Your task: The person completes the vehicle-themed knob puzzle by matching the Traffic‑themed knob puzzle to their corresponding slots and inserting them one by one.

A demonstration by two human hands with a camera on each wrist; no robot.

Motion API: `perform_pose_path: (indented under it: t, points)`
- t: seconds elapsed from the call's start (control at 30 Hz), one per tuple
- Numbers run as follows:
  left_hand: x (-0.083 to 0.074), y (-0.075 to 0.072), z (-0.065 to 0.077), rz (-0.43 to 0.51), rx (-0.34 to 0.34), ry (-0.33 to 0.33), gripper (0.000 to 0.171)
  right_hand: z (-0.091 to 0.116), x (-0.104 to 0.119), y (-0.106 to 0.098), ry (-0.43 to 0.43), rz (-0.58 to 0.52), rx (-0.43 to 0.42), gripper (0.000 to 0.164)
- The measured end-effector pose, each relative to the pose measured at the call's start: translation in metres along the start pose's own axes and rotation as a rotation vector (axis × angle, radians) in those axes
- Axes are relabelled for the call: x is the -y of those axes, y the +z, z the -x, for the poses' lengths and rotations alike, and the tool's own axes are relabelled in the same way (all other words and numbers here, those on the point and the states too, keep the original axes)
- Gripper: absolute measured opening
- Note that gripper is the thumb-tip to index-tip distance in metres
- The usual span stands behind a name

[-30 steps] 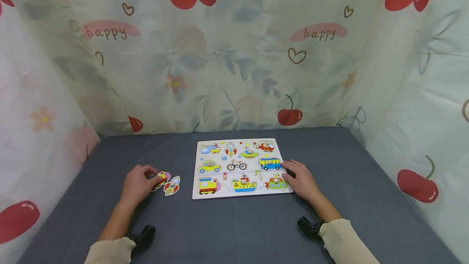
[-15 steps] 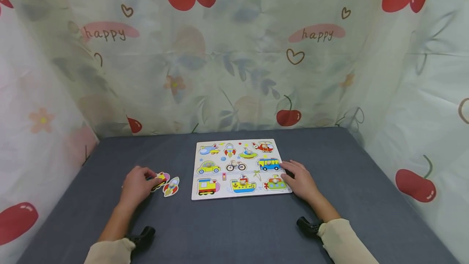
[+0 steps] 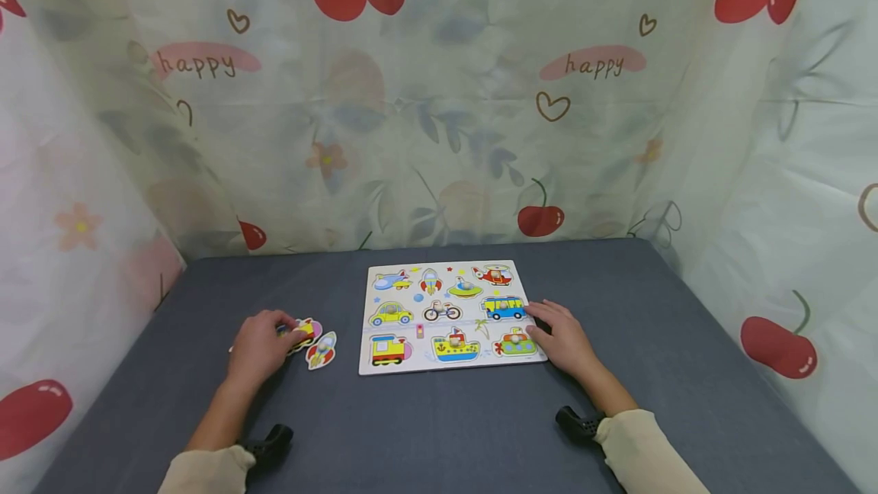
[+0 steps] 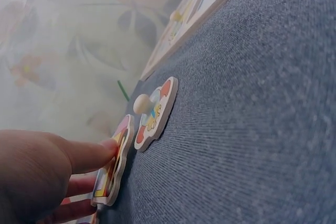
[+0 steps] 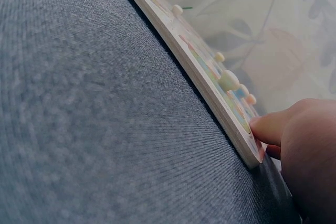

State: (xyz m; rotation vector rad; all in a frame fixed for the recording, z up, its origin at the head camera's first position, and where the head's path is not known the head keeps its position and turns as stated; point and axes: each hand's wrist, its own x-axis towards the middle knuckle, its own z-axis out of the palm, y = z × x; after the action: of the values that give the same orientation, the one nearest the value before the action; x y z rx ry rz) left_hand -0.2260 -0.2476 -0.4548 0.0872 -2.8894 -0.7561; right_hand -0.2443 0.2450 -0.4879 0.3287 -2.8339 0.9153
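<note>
Left hand (image 3: 257,345) pinches yellow-pink wooden train (image 3: 310,330); lift clear of red-white wooden rocket (image 3: 321,351), five o'clock. Right hand (image 3: 564,338), fingers parted, touches white wooden board (image 3: 439,326).

Wears a creased cream left sleeve (image 3: 208,469) toward the left edge of the table (image 3: 439,429) and a matching right sleeve (image 3: 648,452) toward the right edge. Bears, beside these, a curved black left wrist camera (image 3: 271,444) and a similar right wrist camera (image 3: 575,423), blunt-ended.
</note>
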Motion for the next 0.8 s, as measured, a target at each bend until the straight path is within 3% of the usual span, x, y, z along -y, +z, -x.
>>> perform_pose_path:
  t: [0.3, 0.6, 0.8]
  points:
    - [-0.009, 0.000, 0.000, 0.024, -0.005, 0.009, 0.027, 0.000, 0.000, -0.001, -0.004, -0.002, -0.002, 0.044]
    - [-0.019, 0.005, 0.002, 0.048, -0.047, 0.110, 0.024, 0.001, 0.002, -0.002, -0.014, -0.012, -0.005, 0.044]
    - [-0.030, 0.011, 0.004, 0.056, -0.008, 0.098, 0.023, 0.001, 0.002, -0.001, -0.010, -0.007, -0.004, 0.044]
